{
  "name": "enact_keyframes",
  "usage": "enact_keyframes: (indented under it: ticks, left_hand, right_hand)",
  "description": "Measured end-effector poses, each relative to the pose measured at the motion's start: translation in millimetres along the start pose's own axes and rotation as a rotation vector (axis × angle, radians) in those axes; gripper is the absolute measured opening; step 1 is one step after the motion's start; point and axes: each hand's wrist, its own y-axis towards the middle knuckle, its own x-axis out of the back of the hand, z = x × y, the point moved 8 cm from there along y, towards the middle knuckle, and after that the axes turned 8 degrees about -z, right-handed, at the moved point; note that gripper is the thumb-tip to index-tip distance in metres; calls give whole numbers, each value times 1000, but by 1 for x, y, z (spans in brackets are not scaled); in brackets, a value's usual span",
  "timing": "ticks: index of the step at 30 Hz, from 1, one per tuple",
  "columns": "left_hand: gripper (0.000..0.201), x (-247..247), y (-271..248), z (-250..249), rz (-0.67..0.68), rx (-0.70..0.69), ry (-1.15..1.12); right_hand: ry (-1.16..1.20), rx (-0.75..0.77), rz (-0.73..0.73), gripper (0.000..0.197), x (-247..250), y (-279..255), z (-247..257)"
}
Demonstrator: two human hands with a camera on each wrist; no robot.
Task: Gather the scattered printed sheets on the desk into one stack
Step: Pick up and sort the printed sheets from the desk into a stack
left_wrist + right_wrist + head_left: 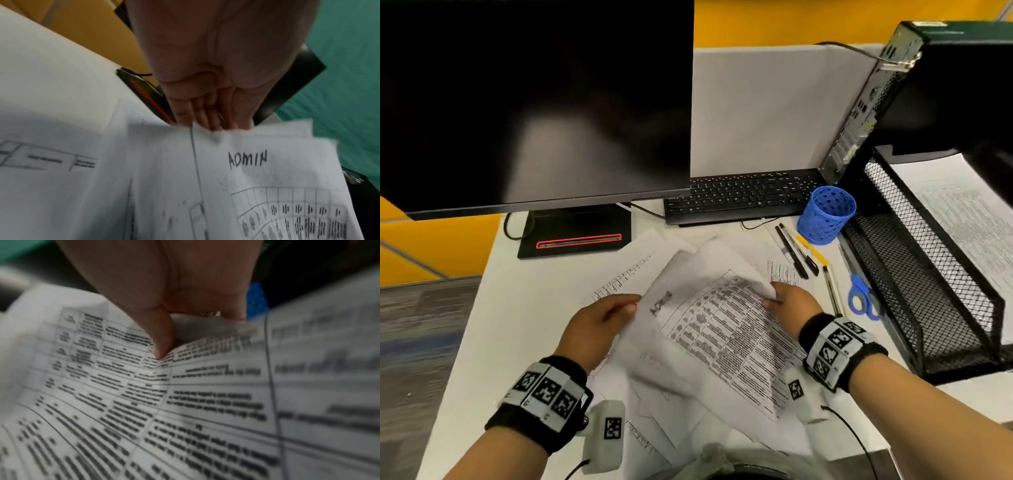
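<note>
Both hands hold a loose bundle of printed sheets [722,329] slightly above the white desk [493,342]. The top sheet [246,162] carries a table and the handwritten word ADMIN. My left hand [635,306] grips the bundle's left edge; in the left wrist view its fingers [205,116] slip behind the paper. My right hand [770,298] pinches the right corner, with the thumb [162,344] pressed onto the printed table [185,402]. More sheets lie flat on the desk to the left [626,274], behind the right hand [780,270] and under the bundle near me [647,438].
A large monitor [534,102] on a black base [575,236] stands at the back left, a keyboard [743,195] beside it. A blue pen cup [825,214], pens [796,253], scissors [863,294], a black mesh tray [928,274] holding papers, and a computer tower [866,102] crowd the right.
</note>
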Motion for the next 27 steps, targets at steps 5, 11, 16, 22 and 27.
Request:
enact_keyframes:
  ticks: [5, 11, 16, 22, 27]
  left_hand:
    - [31, 19, 23, 48, -168, 211, 108]
    - [47, 5, 37, 60, -57, 282, 184]
    - [64, -17, 30, 58, 31, 292, 1]
    - [37, -51, 6, 70, 85, 402, -151]
    - [42, -45, 8, 49, 62, 329, -367]
  right_hand:
    - [-62, -120, 38, 33, -8, 24, -18]
    - [-96, -231, 157, 50, -33, 26, -22]
    - [-108, -250, 162, 47, -41, 25, -21]
    - [-107, -289, 172, 46, -45, 22, -25]
    - [160, -249, 65, 48, -27, 15, -16]
